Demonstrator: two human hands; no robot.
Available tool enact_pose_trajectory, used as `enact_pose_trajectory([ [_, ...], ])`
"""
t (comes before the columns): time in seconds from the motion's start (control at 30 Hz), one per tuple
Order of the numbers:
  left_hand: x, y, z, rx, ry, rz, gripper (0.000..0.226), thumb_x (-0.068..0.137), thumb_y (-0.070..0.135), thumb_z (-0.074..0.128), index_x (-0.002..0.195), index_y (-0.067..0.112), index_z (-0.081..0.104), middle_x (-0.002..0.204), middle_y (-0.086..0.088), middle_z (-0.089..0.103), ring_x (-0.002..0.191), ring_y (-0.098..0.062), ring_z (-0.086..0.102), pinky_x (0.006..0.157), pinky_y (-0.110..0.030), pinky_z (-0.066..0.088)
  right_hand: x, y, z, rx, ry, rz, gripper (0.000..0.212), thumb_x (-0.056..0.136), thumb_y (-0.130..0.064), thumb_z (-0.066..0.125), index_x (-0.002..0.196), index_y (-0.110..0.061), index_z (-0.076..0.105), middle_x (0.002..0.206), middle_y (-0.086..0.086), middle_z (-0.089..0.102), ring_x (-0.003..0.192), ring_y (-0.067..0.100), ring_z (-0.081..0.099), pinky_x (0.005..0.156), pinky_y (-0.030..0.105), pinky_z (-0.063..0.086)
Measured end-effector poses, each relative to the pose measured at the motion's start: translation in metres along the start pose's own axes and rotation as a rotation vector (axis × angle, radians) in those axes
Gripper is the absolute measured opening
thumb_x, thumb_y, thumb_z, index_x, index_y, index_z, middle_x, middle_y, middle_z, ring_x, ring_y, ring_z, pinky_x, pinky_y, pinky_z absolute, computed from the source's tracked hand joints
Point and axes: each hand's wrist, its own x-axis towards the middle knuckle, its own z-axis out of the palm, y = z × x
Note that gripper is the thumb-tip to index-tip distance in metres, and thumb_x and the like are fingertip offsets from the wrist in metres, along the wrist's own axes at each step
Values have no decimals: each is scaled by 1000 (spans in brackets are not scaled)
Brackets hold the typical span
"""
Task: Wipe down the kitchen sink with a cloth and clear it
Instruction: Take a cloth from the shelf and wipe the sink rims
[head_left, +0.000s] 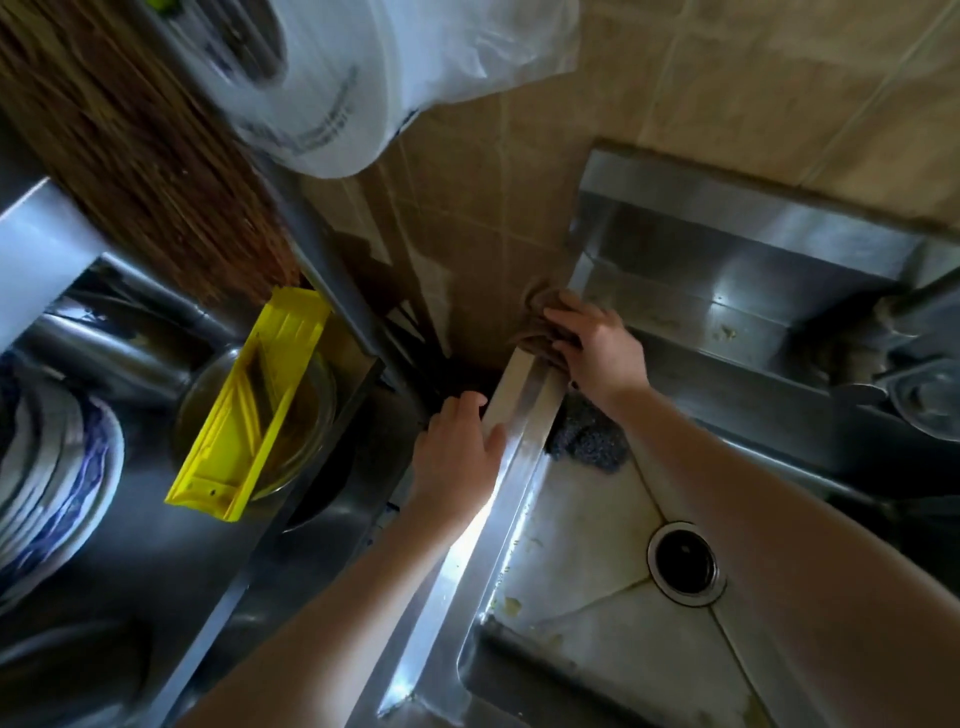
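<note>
1. Pressing on a brown cloth (537, 332), the right hand (597, 358) is seen in the head view at the far left corner of the sink (524, 457), where the steel rim meets the tiled wall (467, 234). Its fingers are laid spread and nearly flat over the cloth, not closed around it.
2. The left hand (457, 452) is laid against the outer side of the same rim, with fingers straight and the thumb on the rim. Nothing is held by it.
3. A dark scouring pad (587, 441) is found inside the basin, in the corner just below the right wrist. The drain (685, 564) is seen in the stained floor of the basin.
4. On the tabletop (156, 571) at the left, a yellow plastic tray (249, 410) is rested across a glass bowl (317, 395). Blue-patterned plates (52, 493) are stacked near it.
</note>
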Motion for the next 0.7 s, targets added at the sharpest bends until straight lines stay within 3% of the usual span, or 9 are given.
enact_pose_trajectory([
  [0.27,32,3,1,16,-69,74,43,91,38,47,131,21,44,120,-3,53,106,-24,55,86,-45,47,47,12,-6,-12,85,240,45,87,-15,59,129,-31,56,138,-3,52,121,28,47,87,42,49],
  [0.43,47,11,-2,25,-97,193,45,88,30,53,131,22,43,116,-5,52,107,-27,53,87,-45,46,44,11,-4,-43,101,235,46,88,-9,53,131,-25,55,142,1,49,121,32,44,91,44,47],
  [0.57,64,18,-2,88,-99,289,48,91,32,52,135,20,40,130,-4,46,114,-29,47,92,-43,43,38,21,-13,-141,122,268,47,85,-2,51,127,-21,58,137,4,54,115,37,48,94,44,43],
  [0.7,77,26,4,72,-144,421,51,88,25,55,137,18,42,147,-5,35,130,-26,36,103,-40,35,22,33,-28,-277,130,299,46,84,-7,54,126,-24,59,135,0,55,113,35,48,89,43,37],
])
